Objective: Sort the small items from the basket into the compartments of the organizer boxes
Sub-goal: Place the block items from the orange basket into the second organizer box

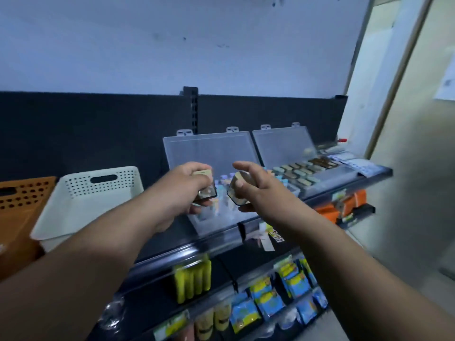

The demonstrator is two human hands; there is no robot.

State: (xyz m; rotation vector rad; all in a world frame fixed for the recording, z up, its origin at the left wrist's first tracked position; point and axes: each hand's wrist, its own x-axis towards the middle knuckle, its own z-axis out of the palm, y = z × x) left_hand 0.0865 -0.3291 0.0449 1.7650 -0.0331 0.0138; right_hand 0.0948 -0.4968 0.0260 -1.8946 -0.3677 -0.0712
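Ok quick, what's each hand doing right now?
Left hand: grips a small tan-topped item.
Right hand: holds a second tan-topped item, index finger extended.

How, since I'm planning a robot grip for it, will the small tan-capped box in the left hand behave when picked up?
Probably stiff: the tan-capped box keeps straight edges in the left hand. Likely light, being small and held one-handed. Its glossy dark sides may be slippery; its flat faces suggest it will not roll.

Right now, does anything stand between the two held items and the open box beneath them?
Nothing visible. The left hand and right hand hold their items over the box, its lid raised behind.
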